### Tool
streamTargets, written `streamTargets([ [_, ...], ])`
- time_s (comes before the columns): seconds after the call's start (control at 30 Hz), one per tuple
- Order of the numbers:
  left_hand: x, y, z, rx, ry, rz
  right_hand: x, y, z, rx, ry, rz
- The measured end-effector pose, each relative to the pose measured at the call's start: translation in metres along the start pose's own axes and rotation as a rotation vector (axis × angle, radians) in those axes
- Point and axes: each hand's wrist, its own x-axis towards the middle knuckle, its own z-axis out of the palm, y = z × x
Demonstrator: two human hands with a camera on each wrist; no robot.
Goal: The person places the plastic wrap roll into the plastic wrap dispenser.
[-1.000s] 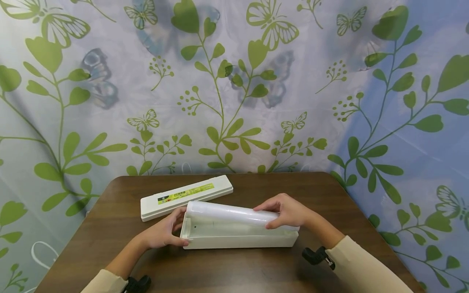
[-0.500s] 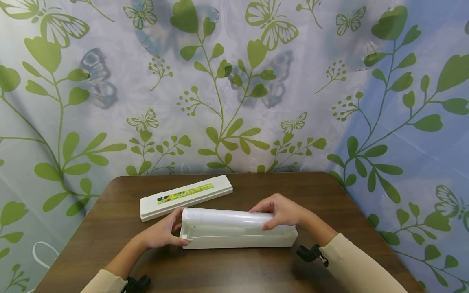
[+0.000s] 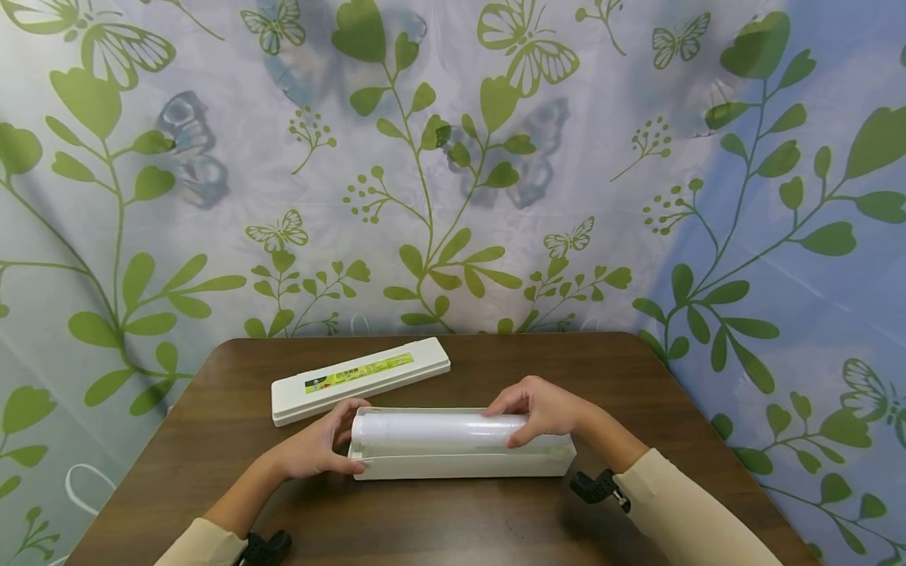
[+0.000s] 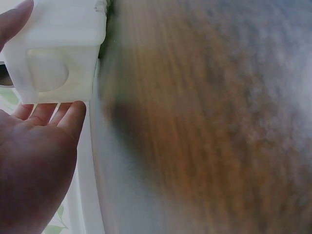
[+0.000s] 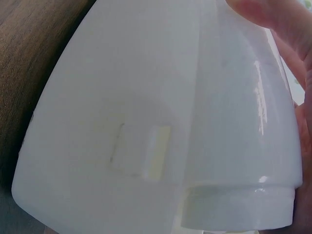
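My left forearm reaches in from the table's left side, the hand [image 3: 311,448] turned toward its middle. It grips the left end of the box [image 3: 463,467], thumb on the near wall, fingers round the end and the far side. My right forearm slants in from the near right, its hand [image 3: 548,410] arched over the roll [image 3: 432,430], grasping it toward its right end, with the thumb on the near side and the fingers beyond.

The roll lies lengthwise in the box, along the far wall, under my right hand and with its left end just beside my left fingers; I can't tell whether it touches the bottom. The box sits about midway between the left and right edges of the table [image 3: 439,519]. Behind it, toward the back left corner, the lid [image 3: 362,376] lies aslant.
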Motion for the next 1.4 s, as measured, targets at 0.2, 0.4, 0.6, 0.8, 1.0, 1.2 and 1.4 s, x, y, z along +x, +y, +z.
streamTargets([
  [0.2,-0.0001,0.0009,0.0003,0.002,-0.005,0.003,-0.0001,0.0009,0.0001,-0.020,-0.004,-0.002],
  [0.4,0.0000,-0.0003,0.0006,0.007,-0.006,0.014,0.0002,0.0005,0.0010,-0.041,-0.003,0.015],
  [0.6,0.0001,-0.0007,0.0010,0.017,-0.002,0.018,0.0005,-0.0008,0.0025,-0.034,-0.002,0.057],
  [0.8,0.0001,-0.0006,0.0013,0.009,-0.007,0.018,0.0013,-0.0018,0.0035,-0.037,0.001,0.099],
  [1.0,-0.0006,-0.0006,0.0002,0.022,-0.001,0.019,0.0026,-0.0004,0.0043,-0.033,0.001,0.118],
  [1.2,-0.0008,-0.0005,-0.0001,0.025,-0.005,0.011,0.0034,0.0010,0.0046,-0.044,-0.006,0.129],
  [1.4,-0.0002,0.0000,0.0001,0.020,-0.005,0.002,0.0037,-0.0003,0.0032,-0.050,-0.009,0.150],
])
